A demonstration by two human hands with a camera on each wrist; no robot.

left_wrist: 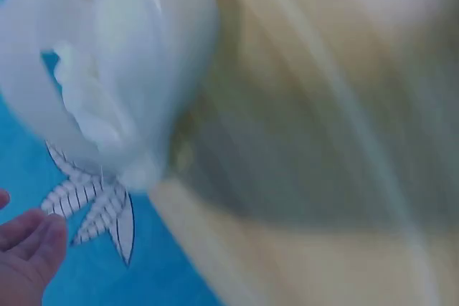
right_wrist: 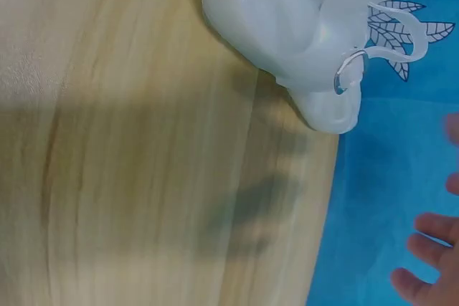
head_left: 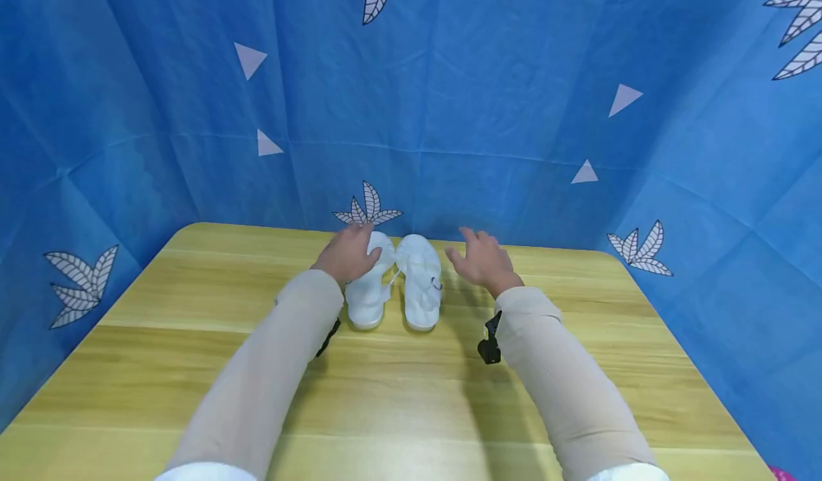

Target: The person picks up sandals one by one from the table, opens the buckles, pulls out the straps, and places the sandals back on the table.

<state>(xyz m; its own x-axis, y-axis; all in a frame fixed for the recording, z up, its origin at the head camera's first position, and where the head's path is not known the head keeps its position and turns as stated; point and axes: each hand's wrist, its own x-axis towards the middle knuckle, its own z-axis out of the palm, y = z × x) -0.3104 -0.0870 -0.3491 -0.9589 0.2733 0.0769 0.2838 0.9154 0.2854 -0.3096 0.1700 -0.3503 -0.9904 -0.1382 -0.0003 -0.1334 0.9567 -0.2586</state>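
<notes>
A pair of white strappy sandals stands side by side near the table's far edge, the left sandal (head_left: pixel 366 301) and the right sandal (head_left: pixel 420 299). My left hand (head_left: pixel 347 254) is beside the left one, its thumb overlapping the sandal's edge in the head view. Its loosely extended fingers (left_wrist: pixel 46 245) show at the lower left of the left wrist view. To the right of the pair, my right hand (head_left: pixel 484 261) hovers apart from the shoes with fingers spread. The right wrist view shows a sandal's loose strap (right_wrist: pixel 412 41) and a small metal buckle (right_wrist: pixel 339 80).
The wooden table (head_left: pixel 398 402) has rounded far corners. Right behind it hangs a blue curtain (head_left: pixel 501 110) printed with white leaves and triangles. A black wrist camera (head_left: pixel 489 349) sits under the right sleeve (head_left: pixel 565 381).
</notes>
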